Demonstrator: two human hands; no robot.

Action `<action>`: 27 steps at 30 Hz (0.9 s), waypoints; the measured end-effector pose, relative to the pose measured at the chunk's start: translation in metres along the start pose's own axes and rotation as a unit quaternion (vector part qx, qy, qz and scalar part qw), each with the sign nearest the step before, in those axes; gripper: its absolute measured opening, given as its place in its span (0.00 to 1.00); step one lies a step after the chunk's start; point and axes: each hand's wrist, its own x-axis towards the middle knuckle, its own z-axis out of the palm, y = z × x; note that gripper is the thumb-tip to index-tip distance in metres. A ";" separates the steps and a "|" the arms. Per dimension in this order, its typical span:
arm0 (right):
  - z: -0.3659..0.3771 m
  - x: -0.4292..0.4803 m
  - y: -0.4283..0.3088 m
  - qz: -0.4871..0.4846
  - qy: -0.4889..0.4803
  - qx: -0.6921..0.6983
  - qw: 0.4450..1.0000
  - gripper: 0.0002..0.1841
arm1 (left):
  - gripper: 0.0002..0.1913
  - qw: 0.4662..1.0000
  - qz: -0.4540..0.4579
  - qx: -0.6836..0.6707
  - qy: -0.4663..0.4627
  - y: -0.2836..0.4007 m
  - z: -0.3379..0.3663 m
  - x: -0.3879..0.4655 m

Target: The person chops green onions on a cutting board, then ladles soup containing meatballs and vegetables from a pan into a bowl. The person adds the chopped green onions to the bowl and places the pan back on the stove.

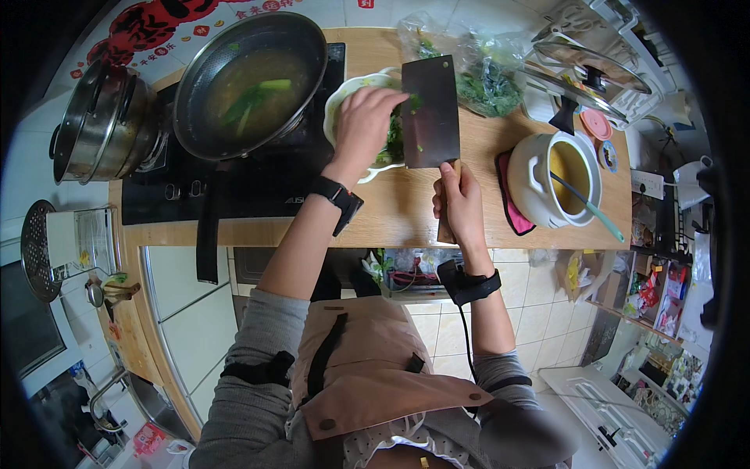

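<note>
My right hand [462,196] is shut on the wooden handle of a cleaver [430,132]. The broad dark blade points away from me, beside and partly over a white scalloped bowl [338,97]. Bits of chopped greens [416,104] cling to the blade's left side. My left hand [364,126] is above the bowl, thumb side towards the blade; no object shows in it, though its fingertips are partly hidden. Chopped green leaves [394,140] lie in the bowl, partly covered by the hand and blade.
Left of the bowl, a wok [193,129] with broth and greens stands on a black gas hob [263,193], its handle jutting past the counter edge. A steamer pot [96,140] is farther left. At right are a white pot [527,170] with a spoon, glass lids [592,64] and bagged greens [489,88].
</note>
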 end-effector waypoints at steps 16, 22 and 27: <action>-0.026 -0.028 -0.009 -0.034 0.050 0.033 0.998 0.12 | 0.18 0.897 -0.314 -0.309 -0.029 -0.003 -0.021 0.043; -0.038 -0.047 -0.003 -0.036 0.064 0.027 0.997 0.12 | 0.33 0.911 -0.307 -0.183 -0.208 -0.001 -0.019 0.030; -0.047 -0.061 0.003 -0.017 0.067 0.043 0.997 0.12 | 0.24 0.880 -0.310 -0.314 -0.176 -0.003 -0.027 0.028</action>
